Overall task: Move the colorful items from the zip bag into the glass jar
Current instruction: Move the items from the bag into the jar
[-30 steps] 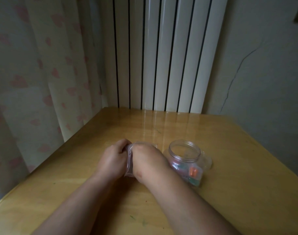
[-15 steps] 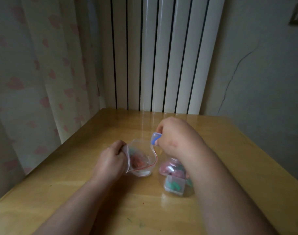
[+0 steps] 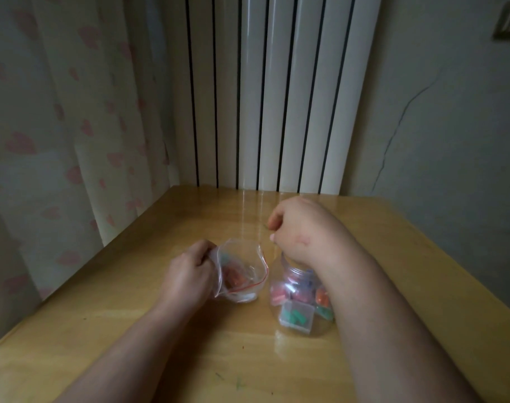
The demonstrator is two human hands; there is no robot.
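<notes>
My left hand (image 3: 186, 277) pinches the left edge of a clear zip bag (image 3: 248, 266), holding its red-lined mouth open toward the right. Orange-red colorful items (image 3: 233, 279) lie inside the bag. Just right of it stands the glass jar (image 3: 288, 330) with pink, orange and green pieces inside, some in a small clear box (image 3: 295, 315). My right hand (image 3: 300, 228) hovers above the jar's mouth, fingers loosely curled down, thumb and forefinger apart with nothing visible between them. My right wrist hides the jar's rim.
Everything sits on a wooden table (image 3: 422, 286) pushed into a corner. A white radiator (image 3: 277, 97) stands behind it, a heart-patterned curtain (image 3: 59, 126) hangs along the left edge, and a grey wall runs on the right.
My right hand came out of the bag with a small blue piece and rose over the jar. The blue piece no longer shows in the fingers. My left hand kept holding the bag.
</notes>
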